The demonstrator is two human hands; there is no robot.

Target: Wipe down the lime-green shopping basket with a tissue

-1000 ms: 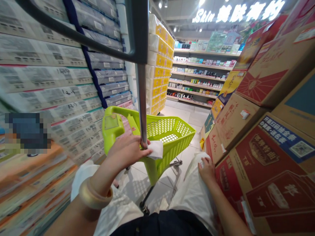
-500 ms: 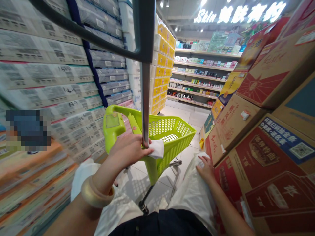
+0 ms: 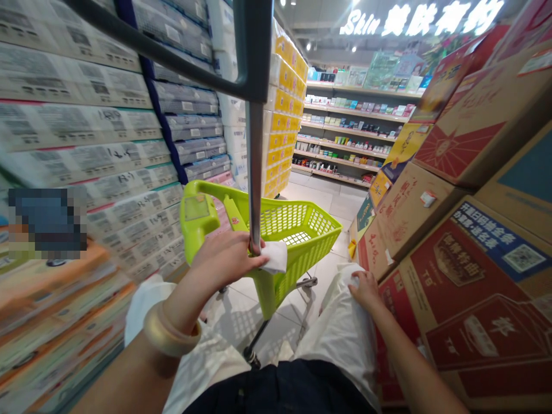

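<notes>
My left hand point(image 3: 226, 253), with a gold bangle point(image 3: 170, 330) on its wrist, is closed on a white cloth point(image 3: 275, 256). It presses the cloth against the foot of an upright metal pole point(image 3: 255, 178), at the near rim of a lime-green shopping cart point(image 3: 302, 259). A dark grey loop handle point(image 3: 172, 72) joins the pole at the top. The fingers' undersides are hidden. My right hand point(image 3: 365, 289) lies on my right knee, over white trousers point(image 3: 340, 339), its fingers apart and holding nothing.
Stacked cartons point(image 3: 470, 259) crowd the right side. On the left rise piled packs point(image 3: 107, 121) and yellow-and-white packages point(image 3: 284, 109). Shelves of small products point(image 3: 345, 123) stand at the back under a lit sign. Tiled floor point(image 3: 319, 190) shows beyond the cart. A pixelated patch hides something at left.
The view has shifted slightly. My right hand's fingers have drawn in a little on the knee. The left hand stays at the pole's foot with the cloth.
</notes>
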